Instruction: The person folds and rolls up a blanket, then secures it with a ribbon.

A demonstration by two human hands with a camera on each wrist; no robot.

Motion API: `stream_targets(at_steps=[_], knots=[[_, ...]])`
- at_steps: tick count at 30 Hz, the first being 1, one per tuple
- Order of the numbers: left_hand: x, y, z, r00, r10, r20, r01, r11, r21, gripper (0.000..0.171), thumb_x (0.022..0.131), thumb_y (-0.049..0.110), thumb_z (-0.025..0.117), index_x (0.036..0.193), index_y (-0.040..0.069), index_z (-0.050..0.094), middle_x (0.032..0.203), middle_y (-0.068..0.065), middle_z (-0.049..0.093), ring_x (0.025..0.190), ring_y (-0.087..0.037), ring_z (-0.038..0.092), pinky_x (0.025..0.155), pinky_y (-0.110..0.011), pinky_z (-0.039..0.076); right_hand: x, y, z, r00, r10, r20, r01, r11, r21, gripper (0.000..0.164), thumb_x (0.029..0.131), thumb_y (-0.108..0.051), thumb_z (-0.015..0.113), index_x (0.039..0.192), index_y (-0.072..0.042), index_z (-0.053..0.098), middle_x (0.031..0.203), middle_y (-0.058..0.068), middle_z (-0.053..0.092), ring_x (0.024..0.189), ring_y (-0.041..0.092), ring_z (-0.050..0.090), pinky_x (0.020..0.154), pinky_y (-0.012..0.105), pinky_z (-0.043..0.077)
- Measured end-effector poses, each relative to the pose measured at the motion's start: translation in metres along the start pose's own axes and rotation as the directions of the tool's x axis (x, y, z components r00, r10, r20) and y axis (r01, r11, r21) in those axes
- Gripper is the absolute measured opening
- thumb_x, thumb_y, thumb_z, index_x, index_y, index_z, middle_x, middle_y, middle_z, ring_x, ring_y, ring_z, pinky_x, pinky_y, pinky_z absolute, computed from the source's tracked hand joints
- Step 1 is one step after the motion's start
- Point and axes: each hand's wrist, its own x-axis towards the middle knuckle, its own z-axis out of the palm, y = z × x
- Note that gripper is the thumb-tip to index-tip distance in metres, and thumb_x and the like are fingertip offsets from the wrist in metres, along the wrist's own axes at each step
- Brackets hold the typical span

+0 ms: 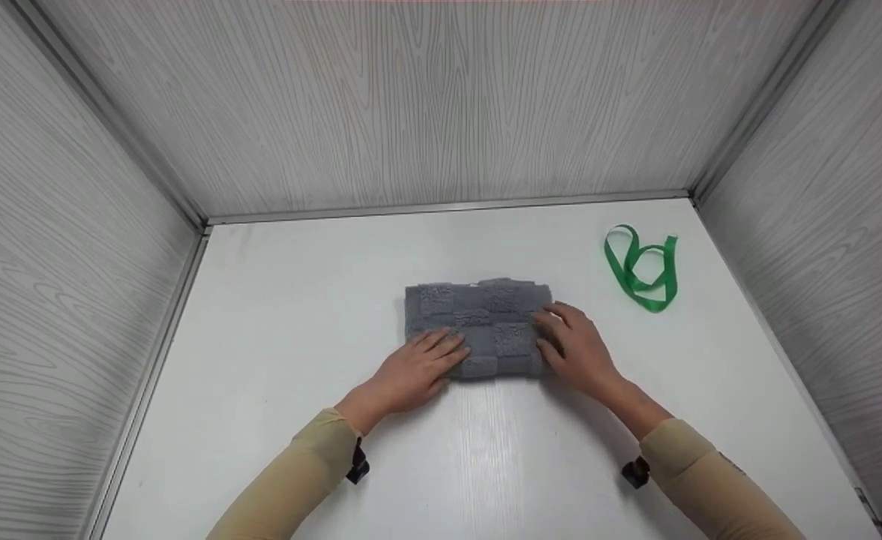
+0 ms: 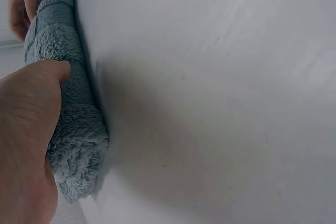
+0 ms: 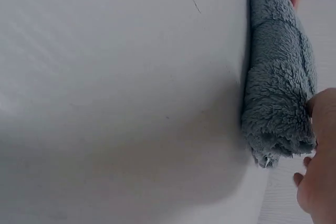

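Note:
A folded grey towel [image 1: 512, 341] with a raised check pattern lies flat on the white table in the head view. My left hand [image 1: 422, 367] rests on its near left part, fingers spread and fairly straight. In the left wrist view, the left thumb [image 2: 50, 69] lies against the towel's thick plush side. At the towel's right edge, my right hand [image 1: 580, 349] touches it with loosely bent fingers and thumb. The right wrist view shows the right hand [image 3: 323, 150] beside the rolled-looking end of the towel [image 3: 278, 87]; part of its fingers is hidden.
A loosely looped green ribbon [image 1: 651, 304] lies on the table at the back right. The white tabletop [image 1: 298, 300] is bounded by grey wood-grain panels [image 1: 441, 105] at the back and both sides.

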Motion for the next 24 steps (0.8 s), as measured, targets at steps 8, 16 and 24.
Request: stream_targets(at_steps=[8, 16, 24], knots=[[0.001, -0.008, 0.001, 1.0, 0.003, -0.006, -0.003, 1.0, -0.006, 0.065, 0.107, 0.023, 0.055, 0.165, 0.022, 0.024, 0.17, -0.001, 0.018, 0.156, -0.027, 0.013, 0.124, -0.047, 0.015, -0.011, 0.0, 0.004, 0.945, -0.148, 0.291, 0.2, 0.967, -0.158, 0.068, 0.097, -0.025, 0.072, 0.157, -0.012, 0.042, 0.156, 0.014, 0.044, 0.145, 0.033, 0.038, 0.122, 0.051, 0.021], [0.002, -0.015, 0.002, 0.995, -0.079, -0.061, 0.075, 0.995, -0.072, 0.08, 0.094, 0.007, 0.073, 0.161, 0.024, 0.034, 0.164, -0.007, 0.032, 0.149, -0.031, 0.032, 0.119, -0.051, 0.029, 0.002, 0.001, 0.009, 0.947, -0.081, 0.311, 0.139, 0.976, -0.168, 0.07, 0.09, -0.01, 0.07, 0.155, -0.014, 0.046, 0.15, 0.014, 0.051, 0.14, 0.037, 0.045, 0.119, 0.052, 0.028], [-0.004, -0.024, -0.006, 0.941, -0.339, 0.01, 0.279, 0.754, -0.594, 0.052, 0.096, 0.015, 0.057, 0.147, 0.02, 0.052, 0.146, -0.005, 0.05, 0.13, -0.025, 0.053, 0.105, -0.045, 0.045, 0.009, 0.005, -0.003, 0.952, 0.079, 0.294, -0.11, 0.99, 0.089, 0.059, 0.086, -0.012, 0.063, 0.144, -0.018, 0.059, 0.139, 0.009, 0.061, 0.126, 0.033, 0.057, 0.104, 0.054, 0.045]])
